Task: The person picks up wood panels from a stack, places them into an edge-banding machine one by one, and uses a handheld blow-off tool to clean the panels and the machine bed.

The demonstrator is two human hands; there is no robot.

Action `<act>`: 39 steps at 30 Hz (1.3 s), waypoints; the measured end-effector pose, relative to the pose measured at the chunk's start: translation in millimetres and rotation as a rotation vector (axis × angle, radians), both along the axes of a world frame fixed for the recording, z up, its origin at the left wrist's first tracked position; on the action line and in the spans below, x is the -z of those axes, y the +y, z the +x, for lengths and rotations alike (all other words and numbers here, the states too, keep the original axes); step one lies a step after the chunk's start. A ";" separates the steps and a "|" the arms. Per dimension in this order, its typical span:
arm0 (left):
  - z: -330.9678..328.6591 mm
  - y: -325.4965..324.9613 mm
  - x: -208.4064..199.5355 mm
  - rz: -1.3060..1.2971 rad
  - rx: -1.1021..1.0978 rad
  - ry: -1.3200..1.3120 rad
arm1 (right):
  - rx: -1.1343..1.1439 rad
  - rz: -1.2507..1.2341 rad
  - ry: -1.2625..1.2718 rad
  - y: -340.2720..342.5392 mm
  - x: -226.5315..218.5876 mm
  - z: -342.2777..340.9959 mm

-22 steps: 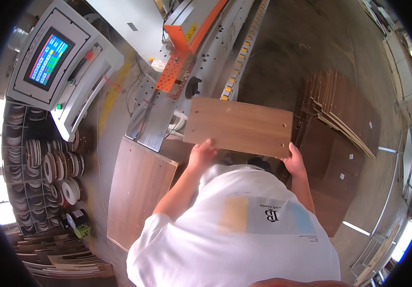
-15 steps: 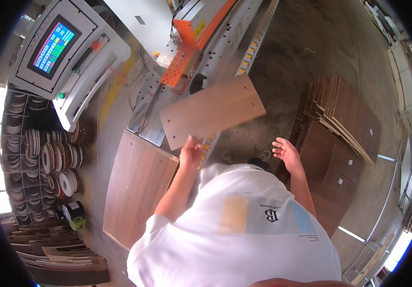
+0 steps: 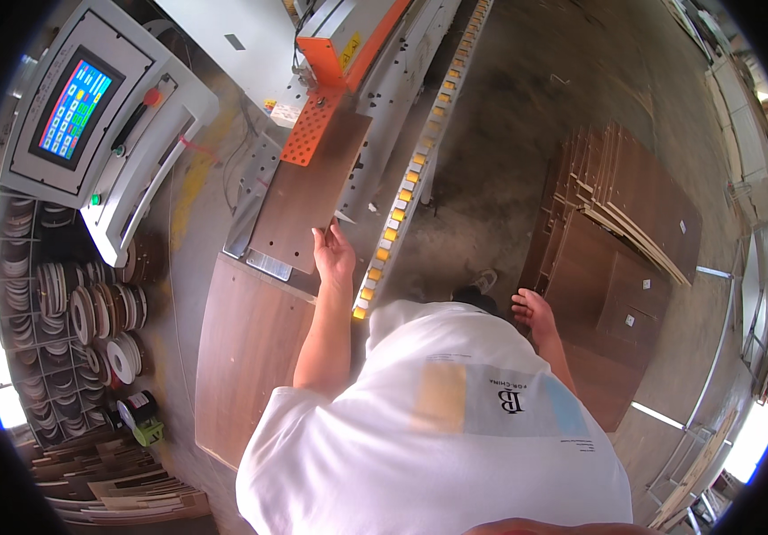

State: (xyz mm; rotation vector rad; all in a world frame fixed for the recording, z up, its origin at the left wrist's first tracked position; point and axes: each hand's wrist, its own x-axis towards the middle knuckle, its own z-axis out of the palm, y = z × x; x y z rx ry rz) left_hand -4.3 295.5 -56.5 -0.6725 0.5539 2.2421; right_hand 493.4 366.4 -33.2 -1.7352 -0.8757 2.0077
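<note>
A brown wood-grain panel [image 3: 299, 201] with small holes lies flat on the machine's metal infeed table, its far end under the perforated orange guard [image 3: 312, 129]. My left hand [image 3: 335, 257] is at the panel's near right edge, fingers stretched forward and apart, the fingertips touching or nearly touching that edge. It does not grip the panel. My right hand [image 3: 535, 312] hangs at my right side, fingers loosely bent and apart, holding nothing. It is nearest to the stack of brown panels [image 3: 598, 294].
A larger brown board [image 3: 254, 357] lies just before the infeed table. A rail with yellow rollers [image 3: 399, 216] runs along the machine's right. At the left stand a control console [image 3: 76, 111] with a lit screen and racks of edge-band rolls [image 3: 103, 303]. Board offcuts [image 3: 125, 490] lie lower left.
The panel has gone from slanting in my left hand to lying along the infeed table, under the orange guard. My left hand has let go and moved left. My right hand has dropped lower.
</note>
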 end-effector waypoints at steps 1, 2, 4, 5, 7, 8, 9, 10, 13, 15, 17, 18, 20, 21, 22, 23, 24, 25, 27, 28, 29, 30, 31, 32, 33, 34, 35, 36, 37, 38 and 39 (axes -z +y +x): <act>-1.7 6.5 1.6 0.009 0.001 -0.009 | 0.009 -0.006 -0.020 -4.4 2.0 3.1; -2.8 13.1 3.4 0.011 -0.014 -0.018 | 0.029 -0.012 -0.027 -9.3 4.3 6.0; -10.5 25.7 17.0 0.063 -0.003 -0.017 | 0.064 -0.026 -0.046 -19.8 5.8 11.6; -14.8 32.3 24.2 0.088 0.002 -0.017 | 0.080 -0.042 -0.043 -25.2 6.7 15.3; -17.9 53.1 23.5 0.096 0.016 -0.027 | 0.126 -0.075 -0.032 -36.5 10.0 21.1; -18.8 63.2 23.1 0.092 0.018 -0.037 | 0.150 -0.083 -0.028 -41.2 10.9 25.4; -19.4 74.9 21.9 0.090 0.026 -0.045 | 0.179 -0.091 -0.021 -46.4 9.6 28.0; -23.8 84.6 27.6 0.122 0.046 -0.054 | 0.211 -0.099 -0.014 -53.7 9.4 31.9; -41.7 104.7 50.0 0.180 0.143 0.062 | 0.311 -0.069 0.273 -70.9 31.8 59.2; -37.5 117.5 46.3 0.180 0.321 0.174 | 0.297 -0.031 0.250 -87.4 45.8 73.8; -27.2 132.0 27.0 0.148 0.505 0.242 | 0.309 0.018 0.134 -102.0 54.0 86.1; -20.6 137.3 14.5 0.237 0.579 0.292 | 0.308 0.033 0.035 -105.9 57.4 86.2; -0.6 145.9 -18.4 0.003 0.686 0.355 | 0.308 0.007 -0.088 -111.9 60.9 91.4; 6.7 148.8 -23.7 0.022 0.736 0.360 | 0.306 -0.023 -0.107 -114.9 66.6 97.2; 24.0 151.9 -39.3 -0.039 0.777 0.357 | 0.298 -0.058 -0.120 -120.0 75.7 102.6; 41.1 158.3 -41.1 -0.064 0.836 0.385 | 0.336 -0.092 -0.141 -126.7 84.3 107.7; 51.5 161.3 -37.2 -0.056 0.940 0.431 | 0.359 -0.126 -0.156 -133.4 98.9 112.4; 65.2 165.0 -33.5 -0.051 1.036 0.479 | 0.375 -0.160 -0.167 -136.6 106.6 113.8; 108.9 163.9 -22.3 -0.289 1.151 0.507 | 0.424 -0.193 -0.193 -143.3 115.1 116.4; 116.2 159.1 6.2 -0.275 1.305 0.557 | 0.438 -0.208 -0.202 -142.5 116.1 116.1; 123.6 155.9 33.8 -0.263 1.465 0.604 | 0.416 -0.200 -0.234 -143.0 118.0 117.6; 154.8 148.3 32.7 -0.379 1.567 0.720 | 0.401 -0.194 -0.268 -145.5 122.4 121.0; 188.9 135.9 27.7 -0.501 1.656 0.841 | 0.380 -0.187 -0.300 -145.1 126.5 124.2; 202.7 129.0 37.6 -0.490 1.842 0.937 | 0.378 -0.189 -0.305 -141.3 122.1 127.2; 209.4 118.5 61.1 -0.490 2.025 1.028 | 0.367 -0.197 -0.306 -134.7 117.8 131.7; 213.8 103.6 90.6 -0.313 2.152 1.359 | 0.364 -0.209 -0.308 -130.3 117.2 137.0; 231.9 98.5 88.5 -0.242 2.280 1.569 | 0.391 -0.161 -0.321 -129.2 125.9 142.6; 249.5 92.7 83.1 -0.154 2.372 1.796 | 0.412 -0.112 -0.333 -127.4 135.6 148.3; 278.4 99.6 51.1 -0.206 2.501 1.904 | 0.442 -0.066 -0.350 -126.3 146.7 155.8; 285.2 100.2 50.3 -0.159 2.531 1.886 | 0.487 -0.043 -0.322 -122.1 155.4 165.4; 286.0 98.8 52.2 -0.106 2.563 1.867 | 0.536 -0.022 -0.297 -120.3 168.9 176.2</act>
